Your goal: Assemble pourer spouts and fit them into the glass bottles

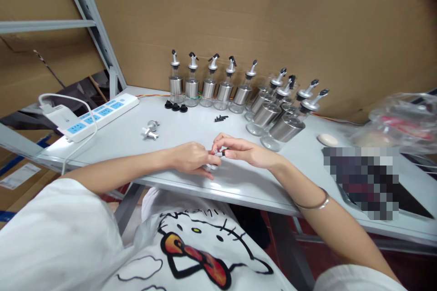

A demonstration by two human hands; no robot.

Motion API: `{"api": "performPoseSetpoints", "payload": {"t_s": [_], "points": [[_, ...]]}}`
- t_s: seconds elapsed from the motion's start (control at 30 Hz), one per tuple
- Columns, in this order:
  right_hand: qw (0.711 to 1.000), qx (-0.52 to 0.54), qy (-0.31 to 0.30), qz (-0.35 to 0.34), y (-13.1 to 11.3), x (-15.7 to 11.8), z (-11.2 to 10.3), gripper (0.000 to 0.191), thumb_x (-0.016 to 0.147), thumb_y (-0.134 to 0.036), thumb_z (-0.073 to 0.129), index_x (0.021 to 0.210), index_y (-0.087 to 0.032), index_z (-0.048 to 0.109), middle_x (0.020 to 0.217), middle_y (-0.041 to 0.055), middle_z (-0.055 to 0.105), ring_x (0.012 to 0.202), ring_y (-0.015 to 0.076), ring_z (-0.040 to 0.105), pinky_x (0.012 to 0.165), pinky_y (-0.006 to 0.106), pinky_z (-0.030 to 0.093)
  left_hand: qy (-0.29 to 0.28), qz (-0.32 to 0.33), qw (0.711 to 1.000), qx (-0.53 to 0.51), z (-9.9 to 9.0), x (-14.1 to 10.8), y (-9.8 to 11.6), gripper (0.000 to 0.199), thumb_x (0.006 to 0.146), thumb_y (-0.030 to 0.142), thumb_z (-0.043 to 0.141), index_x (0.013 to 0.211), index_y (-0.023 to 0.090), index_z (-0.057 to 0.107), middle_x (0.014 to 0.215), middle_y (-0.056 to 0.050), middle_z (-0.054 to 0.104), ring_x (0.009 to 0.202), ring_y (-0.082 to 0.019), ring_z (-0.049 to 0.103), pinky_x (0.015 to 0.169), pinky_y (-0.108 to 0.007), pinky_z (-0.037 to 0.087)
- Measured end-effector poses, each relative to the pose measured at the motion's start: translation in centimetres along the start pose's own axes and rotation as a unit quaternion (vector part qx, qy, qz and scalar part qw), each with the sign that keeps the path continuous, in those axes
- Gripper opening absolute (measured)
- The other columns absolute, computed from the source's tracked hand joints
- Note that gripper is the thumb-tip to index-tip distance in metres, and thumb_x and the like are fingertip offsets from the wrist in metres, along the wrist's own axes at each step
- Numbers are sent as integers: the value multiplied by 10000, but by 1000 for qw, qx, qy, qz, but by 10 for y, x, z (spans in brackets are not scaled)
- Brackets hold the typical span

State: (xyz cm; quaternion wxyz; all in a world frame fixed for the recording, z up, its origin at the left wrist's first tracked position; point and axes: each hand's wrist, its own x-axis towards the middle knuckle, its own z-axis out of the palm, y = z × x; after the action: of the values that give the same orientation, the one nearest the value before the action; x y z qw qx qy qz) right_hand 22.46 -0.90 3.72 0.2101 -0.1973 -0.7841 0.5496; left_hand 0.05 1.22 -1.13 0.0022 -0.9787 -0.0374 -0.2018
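Near the front edge of the table, my left hand point(190, 158) is closed around a small silver-grey pourer spout point(219, 154), much of it covered by fingers. My right hand point(247, 152) meets it from the right, pinching a small black piece point(224, 152) at the spout's end; whether the two are joined is hidden. Two loose silver spouts point(150, 133) lie to the left. Beyond my hands is a small pile of thin black pieces point(221, 118). Several black stoppers point(175, 107) sit in front of the bottles.
Several glass bottles with steel sleeves and pourer tops point(209, 85) stand along the cardboard wall, curving nearer on the right point(285, 127). A white power strip point(102, 116) with a plugged-in charger lies left. At right are a pale oval object point(327, 139), clear plastic bags point(399, 122) and a pixelated area.
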Motion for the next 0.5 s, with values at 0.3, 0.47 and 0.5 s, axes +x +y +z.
{"api": "performPoseSetpoints", "payload": {"t_s": [0.3, 0.47, 0.5], "points": [[990, 18, 135, 29, -1, 7, 15, 340, 828, -444, 636, 1046, -188, 585, 1071, 66, 604, 938, 161, 565, 863, 340, 478, 60, -32, 998, -6, 4, -2, -10, 259, 982, 380, 373, 1177, 211, 376, 844, -23, 674, 630, -128, 634, 581, -229, 475], [977, -18, 212, -5, -4, 8, 18, 321, 880, -484, 555, 989, -186, 605, 921, 43, 638, 783, 138, 576, 778, 318, 491, 147, -11, 989, 3, -1, -1, -12, 408, 943, 488, 404, 1238, 228, 293, 1010, -71, 614, 651, -117, 592, 583, -239, 488], [972, -31, 232, -12, -5, 8, 18, 330, 890, -493, 536, 981, -185, 611, 875, 33, 631, 755, 131, 570, 756, 305, 488, 175, -17, 984, 5, -4, -1, -14, 427, 937, 502, 400, 1245, 228, 289, 1056, -86, 589, 664, -115, 581, 594, -244, 493]]}}
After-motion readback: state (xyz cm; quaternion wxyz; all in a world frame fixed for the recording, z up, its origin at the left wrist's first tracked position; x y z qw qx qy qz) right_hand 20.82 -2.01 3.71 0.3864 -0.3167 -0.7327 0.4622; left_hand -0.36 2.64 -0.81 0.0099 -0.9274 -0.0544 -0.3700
